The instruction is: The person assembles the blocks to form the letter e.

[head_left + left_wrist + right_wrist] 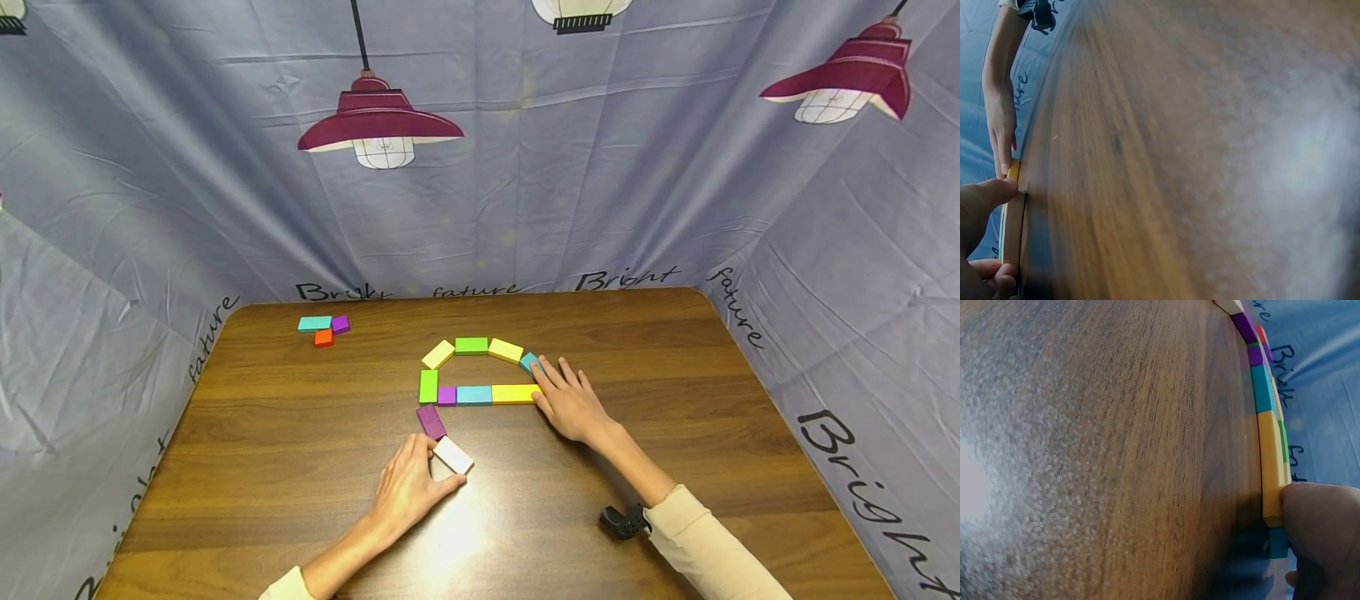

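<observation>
My left hand [408, 483] pinches a white block [453, 456] at its ends, thumb on the near right corner and fingers at the far left. The block meets a dark purple block [431, 422] set at a slant. My right hand [573, 408] lies with fingers extended, fingertips on a blue block [530, 362] and thumb at the right end of a long yellow block [513, 394]. In the right wrist view, a teal block [1279, 542] shows past the yellow block's end, partly behind the hand.
A blue block [474, 395] and small purple block [447, 396] continue the straight row. Green [471, 346] and pale yellow blocks [506, 351] arch above it. Turquoise [315, 324], violet [341, 324] and red blocks [324, 338] sit at the table's back left.
</observation>
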Available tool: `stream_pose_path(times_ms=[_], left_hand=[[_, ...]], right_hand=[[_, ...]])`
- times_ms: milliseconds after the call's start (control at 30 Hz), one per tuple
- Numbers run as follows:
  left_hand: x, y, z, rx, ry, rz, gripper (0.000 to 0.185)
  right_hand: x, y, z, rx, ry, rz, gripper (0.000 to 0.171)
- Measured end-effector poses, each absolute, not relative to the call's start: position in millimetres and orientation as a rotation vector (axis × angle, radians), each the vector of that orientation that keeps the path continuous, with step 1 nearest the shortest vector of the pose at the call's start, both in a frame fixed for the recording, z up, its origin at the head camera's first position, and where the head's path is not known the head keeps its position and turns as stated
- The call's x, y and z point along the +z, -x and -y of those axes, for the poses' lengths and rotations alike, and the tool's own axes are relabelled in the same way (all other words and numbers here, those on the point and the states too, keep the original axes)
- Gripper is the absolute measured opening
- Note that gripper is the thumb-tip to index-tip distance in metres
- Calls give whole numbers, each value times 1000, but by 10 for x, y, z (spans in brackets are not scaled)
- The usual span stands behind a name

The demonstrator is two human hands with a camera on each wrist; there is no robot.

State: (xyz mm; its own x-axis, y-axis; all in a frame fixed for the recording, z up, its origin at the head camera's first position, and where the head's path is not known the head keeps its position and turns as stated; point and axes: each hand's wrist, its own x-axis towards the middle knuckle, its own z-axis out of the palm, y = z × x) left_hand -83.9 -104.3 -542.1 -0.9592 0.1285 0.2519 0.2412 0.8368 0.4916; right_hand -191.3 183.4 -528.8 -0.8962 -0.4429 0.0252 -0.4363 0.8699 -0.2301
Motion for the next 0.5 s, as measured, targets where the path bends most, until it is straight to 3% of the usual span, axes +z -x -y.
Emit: stream_pose_path(times_ms=[500], left_hand=[[-5419,858,1010,-760,271,2792,59]], right_hand=[[-5273,1906,-1847,-370,705,-3006,56]])
